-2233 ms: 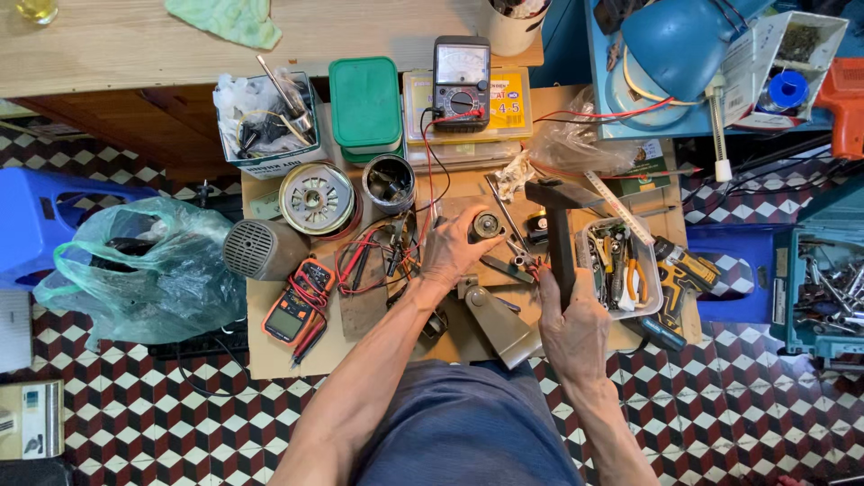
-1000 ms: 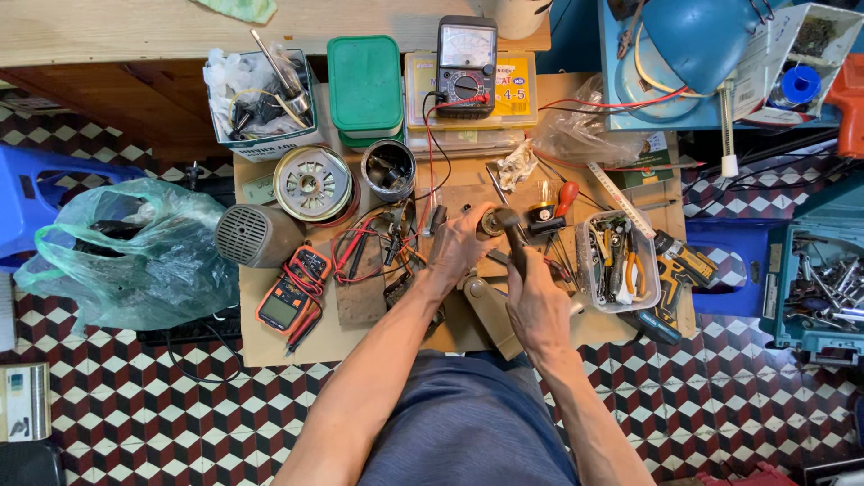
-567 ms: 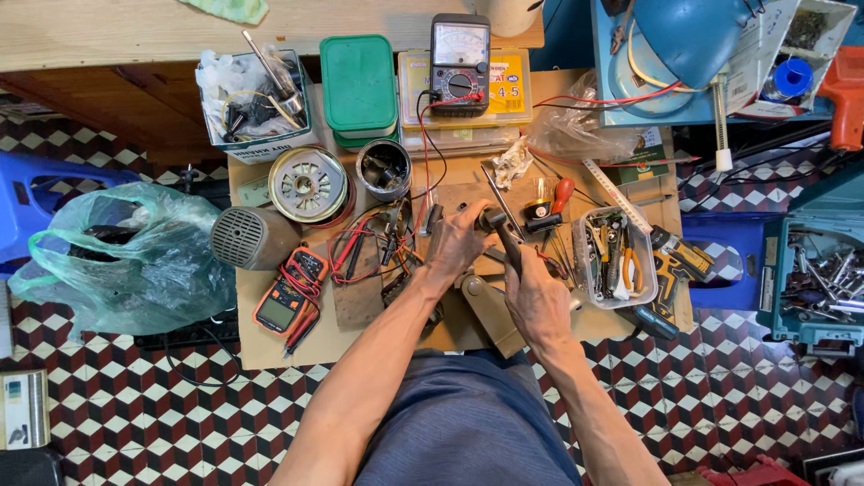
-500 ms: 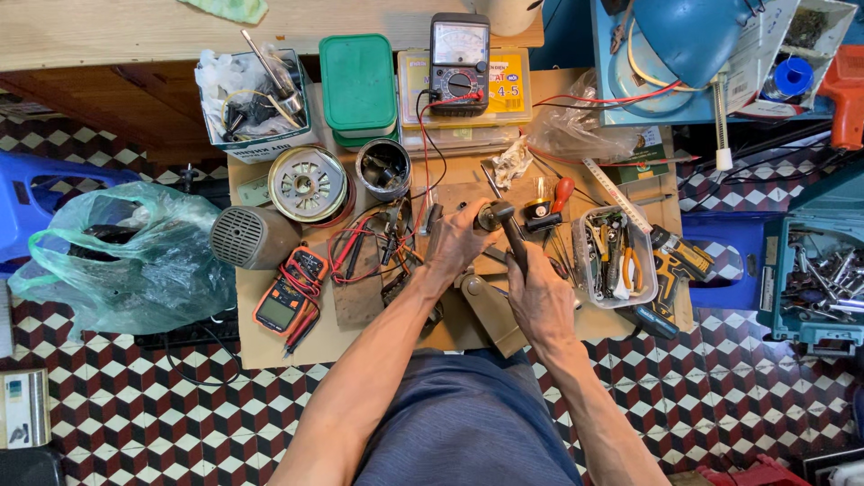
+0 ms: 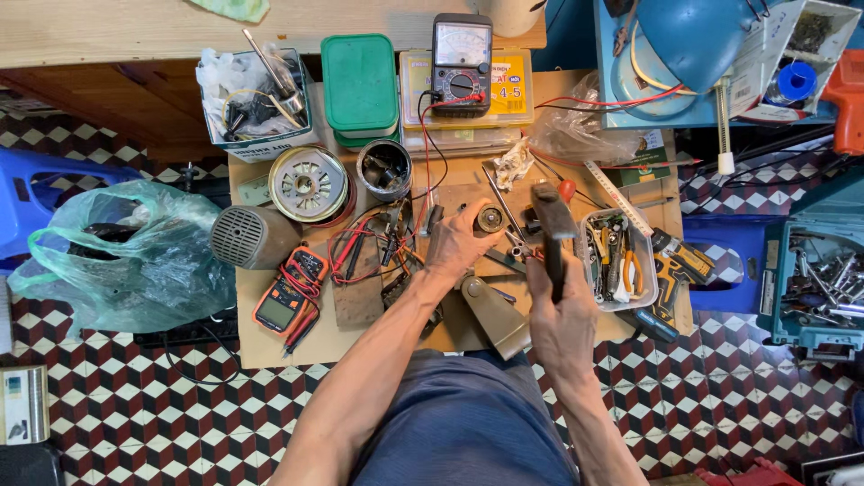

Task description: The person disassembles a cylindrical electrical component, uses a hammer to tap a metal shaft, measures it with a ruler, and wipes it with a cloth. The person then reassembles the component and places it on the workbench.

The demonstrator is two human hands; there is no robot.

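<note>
On the workbench [image 5: 297, 346]: cluttered wooden top, seen from above.
Left hand [image 5: 461, 245]: fingers curled around a small round metal part [image 5: 490, 219], pinning it near the middle of the bench.
Right hand [image 5: 560, 301]: fist clenched on the handle of a hammer [image 5: 551, 229], whose dark head was raised just right of the round part.
Near the hands: clear tray of pliers [image 5: 616, 261] to the right, a cordless drill [image 5: 670, 270] beyond it.
Left side: orange multimeter [image 5: 290, 291], grey fan cover [image 5: 252, 238], round motor housing [image 5: 309, 184].
Back edge: green box [image 5: 360, 85], analogue meter [image 5: 462, 65].
</note>
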